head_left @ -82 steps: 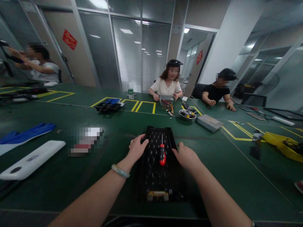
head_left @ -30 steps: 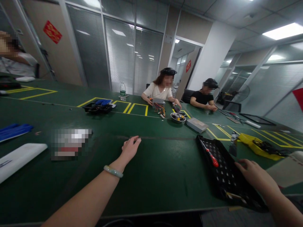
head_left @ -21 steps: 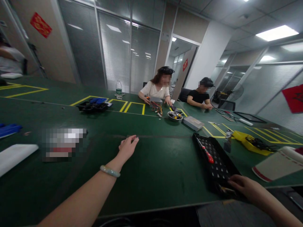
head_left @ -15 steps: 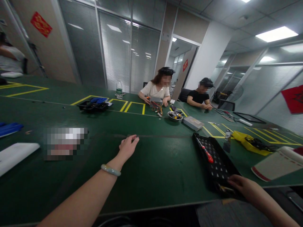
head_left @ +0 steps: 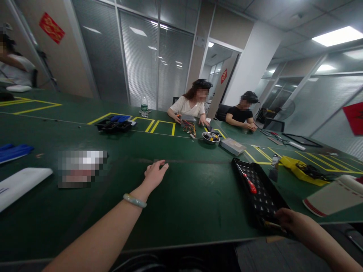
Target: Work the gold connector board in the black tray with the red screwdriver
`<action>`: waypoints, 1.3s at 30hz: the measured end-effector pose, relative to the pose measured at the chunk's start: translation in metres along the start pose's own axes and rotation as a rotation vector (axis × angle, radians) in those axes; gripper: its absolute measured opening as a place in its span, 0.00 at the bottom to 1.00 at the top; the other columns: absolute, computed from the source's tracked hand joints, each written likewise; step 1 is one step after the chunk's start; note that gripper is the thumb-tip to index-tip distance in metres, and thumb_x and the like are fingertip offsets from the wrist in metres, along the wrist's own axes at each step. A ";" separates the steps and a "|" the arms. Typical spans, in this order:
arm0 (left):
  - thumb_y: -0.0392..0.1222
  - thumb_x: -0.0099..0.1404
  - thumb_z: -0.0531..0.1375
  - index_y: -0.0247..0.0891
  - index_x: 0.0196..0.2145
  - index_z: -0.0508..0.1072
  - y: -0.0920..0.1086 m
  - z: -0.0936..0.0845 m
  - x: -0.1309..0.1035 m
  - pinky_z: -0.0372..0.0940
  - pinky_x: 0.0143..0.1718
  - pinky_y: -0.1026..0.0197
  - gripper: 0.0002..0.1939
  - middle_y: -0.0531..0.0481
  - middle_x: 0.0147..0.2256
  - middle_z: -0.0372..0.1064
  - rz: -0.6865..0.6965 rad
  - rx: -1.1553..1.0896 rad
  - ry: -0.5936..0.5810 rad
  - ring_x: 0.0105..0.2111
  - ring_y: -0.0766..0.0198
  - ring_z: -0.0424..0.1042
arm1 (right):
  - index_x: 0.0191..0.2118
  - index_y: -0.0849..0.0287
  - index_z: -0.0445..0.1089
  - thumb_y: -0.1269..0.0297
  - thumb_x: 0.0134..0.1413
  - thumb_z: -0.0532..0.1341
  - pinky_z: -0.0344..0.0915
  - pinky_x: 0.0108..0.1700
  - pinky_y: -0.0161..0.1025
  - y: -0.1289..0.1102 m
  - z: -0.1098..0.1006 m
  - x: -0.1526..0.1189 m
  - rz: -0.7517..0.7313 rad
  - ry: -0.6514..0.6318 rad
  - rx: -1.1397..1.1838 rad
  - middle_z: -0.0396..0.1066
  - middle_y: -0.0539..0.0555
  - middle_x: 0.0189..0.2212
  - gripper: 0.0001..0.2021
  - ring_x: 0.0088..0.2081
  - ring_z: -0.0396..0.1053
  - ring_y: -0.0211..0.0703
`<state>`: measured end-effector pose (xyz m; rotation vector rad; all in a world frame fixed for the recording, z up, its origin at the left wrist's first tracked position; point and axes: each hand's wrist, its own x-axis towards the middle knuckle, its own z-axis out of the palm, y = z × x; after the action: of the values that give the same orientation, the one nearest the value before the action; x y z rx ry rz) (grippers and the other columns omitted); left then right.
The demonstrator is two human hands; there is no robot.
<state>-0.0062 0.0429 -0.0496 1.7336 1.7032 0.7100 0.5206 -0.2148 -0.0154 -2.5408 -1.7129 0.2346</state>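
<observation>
My left hand point(head_left: 155, 175) rests on the green table point(head_left: 193, 211) near the middle, its fingers slightly apart and nothing in them. A pale bangle point(head_left: 134, 201) circles that wrist. At the right, my right hand point(head_left: 289, 220) has its fingers at the near end of a black tray point(head_left: 262, 196), closed at the tray's corner; what they pinch there is hidden. Inside the tray lies a screwdriver with a red handle point(head_left: 251, 186), over a patterned bottom with several pale marks.
A white box point(head_left: 25, 185), blue gloves point(head_left: 14, 152) and a blurred item point(head_left: 82, 169) lie left. Across the table, a person point(head_left: 193, 104) handles a wired grey unit point(head_left: 187, 120) near a metal bowl point(head_left: 211, 138). Right are a yellow bag point(head_left: 297, 168) and a paper cup point(head_left: 331, 196).
The fingers of my left hand have spread a little. The view has shifted slightly. Across the table, the person's hand has moved a little beside the grey unit.
</observation>
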 end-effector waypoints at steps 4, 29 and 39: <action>0.58 0.71 0.49 0.45 0.63 0.68 0.004 -0.001 -0.001 0.53 0.66 0.39 0.28 0.45 0.64 0.65 -0.002 0.021 0.010 0.66 0.43 0.57 | 0.42 0.52 0.78 0.57 0.54 0.55 0.70 0.46 0.44 -0.026 -0.022 0.004 0.026 -0.085 0.030 0.81 0.55 0.43 0.17 0.44 0.79 0.53; 0.59 0.72 0.49 0.46 0.64 0.67 0.004 -0.001 -0.003 0.56 0.64 0.39 0.29 0.45 0.65 0.63 0.003 0.051 -0.027 0.67 0.43 0.56 | 0.43 0.54 0.79 0.58 0.45 0.60 0.72 0.48 0.42 0.004 0.003 0.008 -0.041 -0.117 0.221 0.80 0.56 0.45 0.19 0.44 0.78 0.51; 0.58 0.71 0.50 0.45 0.64 0.66 0.004 -0.001 -0.001 0.52 0.66 0.39 0.29 0.45 0.65 0.63 0.013 0.082 -0.026 0.67 0.44 0.56 | 0.42 0.55 0.78 0.57 0.41 0.60 0.72 0.45 0.44 -0.014 -0.001 0.016 -0.022 -0.035 0.208 0.81 0.57 0.42 0.20 0.42 0.79 0.52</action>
<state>-0.0044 0.0415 -0.0465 1.8027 1.7265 0.6282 0.5141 -0.1950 -0.0138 -2.3816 -1.6318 0.4343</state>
